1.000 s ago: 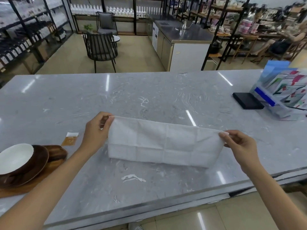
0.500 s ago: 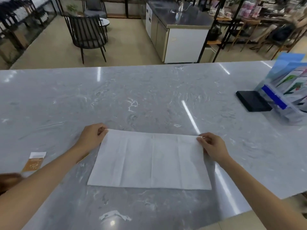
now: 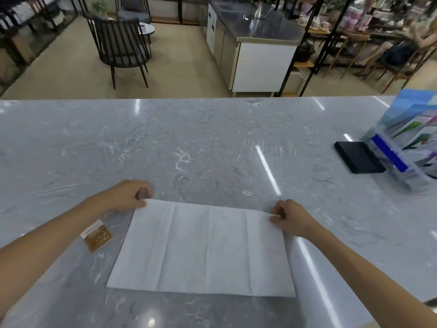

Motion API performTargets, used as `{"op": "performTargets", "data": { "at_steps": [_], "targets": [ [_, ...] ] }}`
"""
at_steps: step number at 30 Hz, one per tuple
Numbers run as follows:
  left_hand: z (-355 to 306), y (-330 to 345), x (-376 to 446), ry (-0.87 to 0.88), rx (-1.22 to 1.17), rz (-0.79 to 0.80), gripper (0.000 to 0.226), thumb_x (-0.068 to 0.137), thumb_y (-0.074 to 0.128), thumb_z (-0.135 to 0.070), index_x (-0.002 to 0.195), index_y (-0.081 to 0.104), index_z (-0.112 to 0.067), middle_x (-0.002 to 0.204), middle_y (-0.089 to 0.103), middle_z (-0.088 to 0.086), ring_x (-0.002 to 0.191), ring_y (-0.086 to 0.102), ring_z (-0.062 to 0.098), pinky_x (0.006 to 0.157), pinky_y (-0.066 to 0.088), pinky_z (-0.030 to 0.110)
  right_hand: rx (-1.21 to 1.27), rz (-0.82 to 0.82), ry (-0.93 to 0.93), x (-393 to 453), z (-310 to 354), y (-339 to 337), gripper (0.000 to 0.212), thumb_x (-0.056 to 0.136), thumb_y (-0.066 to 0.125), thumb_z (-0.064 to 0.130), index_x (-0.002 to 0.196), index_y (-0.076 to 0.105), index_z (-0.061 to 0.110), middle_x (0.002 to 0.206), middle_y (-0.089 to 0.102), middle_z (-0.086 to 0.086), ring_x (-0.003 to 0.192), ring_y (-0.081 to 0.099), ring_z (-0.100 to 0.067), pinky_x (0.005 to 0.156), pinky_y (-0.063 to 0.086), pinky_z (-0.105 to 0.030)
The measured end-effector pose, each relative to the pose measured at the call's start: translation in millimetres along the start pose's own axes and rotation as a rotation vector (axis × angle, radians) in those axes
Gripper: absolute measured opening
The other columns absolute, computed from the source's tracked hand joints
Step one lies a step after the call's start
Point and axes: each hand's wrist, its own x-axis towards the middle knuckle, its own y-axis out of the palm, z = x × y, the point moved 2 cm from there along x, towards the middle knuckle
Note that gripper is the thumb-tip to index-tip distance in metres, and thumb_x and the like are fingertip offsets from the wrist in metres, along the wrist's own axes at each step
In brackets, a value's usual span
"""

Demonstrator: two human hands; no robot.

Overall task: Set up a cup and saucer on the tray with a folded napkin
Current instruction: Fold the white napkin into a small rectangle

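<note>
Both forearms are bare from the frame's edge to the wrist, with no sleeve showing on either. The left hand (image 3: pixel 128 196) carries no ring, watch or glove, and its fingernails are short. The right hand (image 3: pixel 292 217) is equally unadorned, with a bare wrist and short, plain nails.

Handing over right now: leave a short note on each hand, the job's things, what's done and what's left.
Left hand: pinching the napkin's far left corner.
Right hand: pinching its far right corner.
Napkin: spread flat on the marble counter, creases showing, not folded.
A small brown packet lies by the left forearm.
Tray, cup and saucer: out of view.
Done: napkin laid out.
Left: fold it, then set it with cup and saucer on the tray.
</note>
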Motion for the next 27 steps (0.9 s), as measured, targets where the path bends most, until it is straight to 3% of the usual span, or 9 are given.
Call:
{"op": "performTargets", "data": {
  "at_steps": [4, 7, 11, 14, 17, 21, 24, 27],
  "targets": [
    [-8.8, -5.9, -1.4, 0.019, 0.043, 0.03, 0.015, 0.084, 0.072, -0.01, 0.08, 0.065, -0.023, 0.087, 0.069, -0.001, 0.082, 0.063, 0.016, 0.071, 0.046, 0.022, -0.025, 0.124, -0.036, 7.6, 8.2, -7.0, 0.012, 0.089, 0.067, 0.022, 0.097, 0.058, 0.021, 0.088, 0.059, 0.007, 0.082, 0.057, -0.016, 0.063, 0.043, -0.02],
    [-11.7, -4.9, -12.3, 0.016, 0.004, -0.008, 0.019, 0.084, 0.069, -0.01, 0.076, 0.059, -0.024, 0.081, 0.065, -0.005, 0.076, 0.061, 0.015, 0.063, 0.042, 0.017, 0.035, 0.201, -0.056, 13.8, 6.4, -13.8, 0.021, 0.089, 0.072, 0.021, 0.108, 0.065, 0.015, 0.093, 0.06, 0.006, 0.085, 0.057, -0.015, 0.068, 0.042, -0.019],
    [-13.9, -19.3, -39.0, 0.028, -0.111, -0.097, 0.021, 0.087, 0.067, -0.012, 0.084, 0.068, -0.033, 0.085, 0.073, -0.01, 0.08, 0.068, 0.011, 0.073, 0.052, 0.026, 0.392, 0.26, -0.102, 14.0, 0.7, -48.2, 0.031, 0.084, 0.083, 0.028, 0.089, 0.069, 0.002, 0.071, 0.053, 0.005, 0.068, 0.053, -0.01, 0.067, 0.048, -0.022],
    [-17.5, -40.1, -67.7, 0.001, -0.202, -0.249, 0.03, 0.089, 0.073, -0.016, 0.097, 0.078, -0.045, 0.091, 0.077, -0.022, 0.083, 0.069, -0.001, 0.073, 0.053, 0.016, 0.613, 0.209, -0.118, 11.7, 4.4, -79.0, 0.027, 0.078, 0.088, 0.037, 0.08, 0.074, 0.015, 0.068, 0.053, 0.007, 0.069, 0.06, -0.007, 0.074, 0.057, -0.021],
    [-23.9, -59.0, -93.7, -0.028, -0.299, -0.345, 0.036, 0.085, 0.08, -0.018, 0.088, 0.078, -0.053, 0.087, 0.077, -0.026, 0.08, 0.071, -0.004, 0.07, 0.053, 0.011, 0.739, 0.073, -0.174, 13.7, 13.9, -104.8, 0.017, 0.072, 0.09, 0.038, 0.073, 0.077, 0.028, 0.065, 0.054, 0.008, 0.068, 0.063, -0.009, 0.071, 0.059, -0.023],
    [-33.8, -76.1, -114.2, -0.083, -0.376, -0.443, 0.026, 0.081, 0.084, -0.016, 0.087, 0.082, -0.041, 0.086, 0.079, -0.019, 0.081, 0.074, -0.002, 0.072, 0.055, 0.011, 0.766, -0.079, -0.256, 18.2, 28.3, -133.2, 0.033, 0.064, 0.086, 0.046, 0.09, 0.082, 0.026, 0.07, 0.074, 0.003, 0.07, 0.071, -0.009, 0.063, 0.058, -0.02],
    [-43.9, -84.6, -120.3, -0.107, -0.38, -0.519, 0.022, 0.077, 0.087, -0.014, 0.086, 0.083, -0.035, 0.082, 0.079, -0.019, 0.077, 0.073, -0.003, 0.069, 0.054, 0.01, 0.749, -0.149, -0.344, 19.2, 38.7, -150.4, 0.023, 0.069, 0.083, 0.045, 0.085, 0.081, 0.028, 0.074, 0.077, 0.0, 0.067, 0.069, -0.008, 0.059, 0.056, -0.018],
    [-52.0, -90.1, -124.3, -0.13, -0.36, -0.575, 0.018, 0.075, 0.089, -0.018, 0.085, 0.084, -0.032, 0.081, 0.079, -0.019, 0.072, 0.071, -0.002, 0.067, 0.055, 0.015, 0.716, -0.209, -0.429, 20.9, 44.2, -165.9, 0.01, 0.076, 0.081, 0.039, 0.083, 0.081, 0.031, 0.068, 0.073, 0.009, 0.058, 0.062, -0.006, 0.052, 0.051, -0.018]
  ]
}}
